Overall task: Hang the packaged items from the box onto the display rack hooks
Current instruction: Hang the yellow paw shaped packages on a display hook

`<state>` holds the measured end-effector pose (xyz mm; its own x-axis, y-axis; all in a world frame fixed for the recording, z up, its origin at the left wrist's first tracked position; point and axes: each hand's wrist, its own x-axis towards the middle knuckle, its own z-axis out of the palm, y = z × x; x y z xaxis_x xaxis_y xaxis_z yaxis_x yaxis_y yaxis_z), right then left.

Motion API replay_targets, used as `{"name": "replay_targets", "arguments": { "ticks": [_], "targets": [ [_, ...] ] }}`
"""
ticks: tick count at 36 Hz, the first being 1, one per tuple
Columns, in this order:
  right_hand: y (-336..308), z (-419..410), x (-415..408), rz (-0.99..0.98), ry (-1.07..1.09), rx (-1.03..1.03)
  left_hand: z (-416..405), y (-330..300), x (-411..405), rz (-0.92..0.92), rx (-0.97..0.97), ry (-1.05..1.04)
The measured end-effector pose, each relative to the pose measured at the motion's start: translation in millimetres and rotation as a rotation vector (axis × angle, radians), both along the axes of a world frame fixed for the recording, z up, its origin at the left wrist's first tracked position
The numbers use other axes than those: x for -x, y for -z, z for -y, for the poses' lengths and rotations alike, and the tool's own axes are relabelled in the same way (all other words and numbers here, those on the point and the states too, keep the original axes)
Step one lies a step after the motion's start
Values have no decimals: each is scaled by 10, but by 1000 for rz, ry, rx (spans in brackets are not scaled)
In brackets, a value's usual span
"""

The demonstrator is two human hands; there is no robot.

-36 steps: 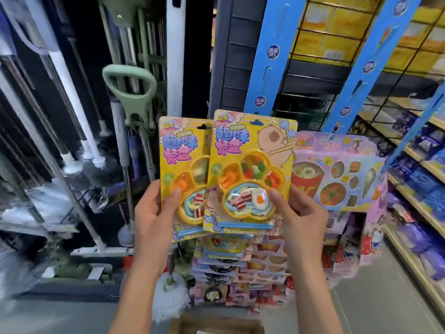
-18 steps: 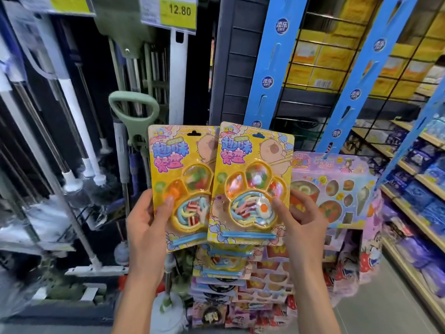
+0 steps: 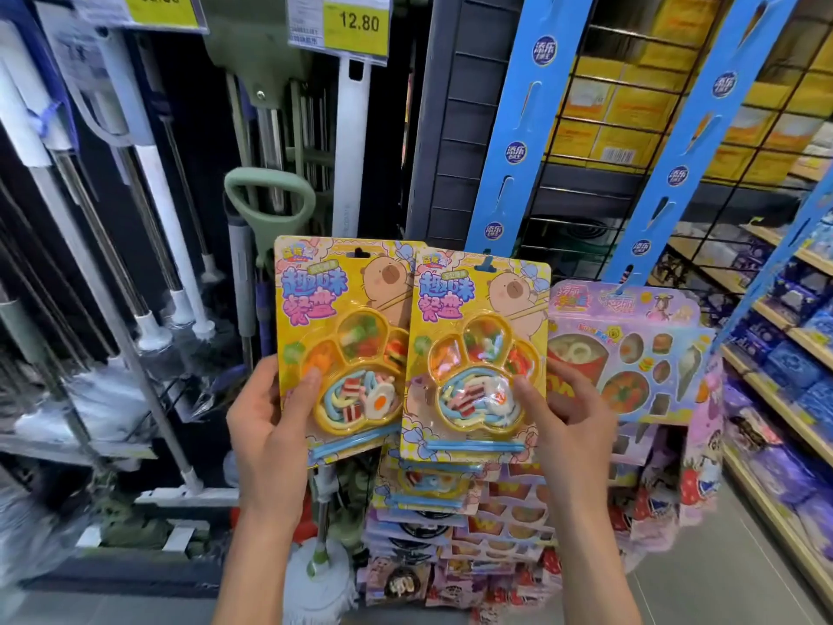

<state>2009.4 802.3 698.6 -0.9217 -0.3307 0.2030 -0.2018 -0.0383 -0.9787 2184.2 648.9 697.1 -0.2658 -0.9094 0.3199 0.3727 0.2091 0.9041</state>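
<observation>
While you stand before a store display, your left hand point(image 3: 266, 426) grips the left yellow blister pack point(image 3: 342, 349) by its lower left edge, thumb curled over the front of the card, and your right hand point(image 3: 565, 426) grips the right yellow blister pack point(image 3: 475, 358) by its lower right edge, thumb pressed on the paw-shaped tray. Both packs are held upright at the centre of view, the right one overlapping the left one's right edge. At 3 o'clock from them a purple toy-food pack point(image 3: 631, 358) hangs on a blue hang strip point(image 3: 685, 142); a second blue hang strip point(image 3: 518, 124) rises at 12 o'clock in front of a black wire grid point(image 3: 631, 106). At 6 o'clock more packaged toys point(image 3: 455, 525) hang in an overlapping column. At 9 o'clock mops point(image 3: 148, 245) lean against a dark wall, with a yellow price tag point(image 3: 358, 22) reading 12.80 at 11 o'clock. At 4 o'clock shelves point(image 3: 775, 399) carry blue and purple boxes.
</observation>
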Motion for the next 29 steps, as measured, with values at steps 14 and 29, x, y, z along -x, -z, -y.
{"name": "replay_targets", "arguments": {
  "ticks": [14, 29],
  "targets": [
    [220, 74, -120, -44, 93, -60, 25, -18, -235, -110, -45, -193],
    [124, -40, -239, -163, -117, -115, -292, -12, 255, -36, -162, 94]
  ]
}}
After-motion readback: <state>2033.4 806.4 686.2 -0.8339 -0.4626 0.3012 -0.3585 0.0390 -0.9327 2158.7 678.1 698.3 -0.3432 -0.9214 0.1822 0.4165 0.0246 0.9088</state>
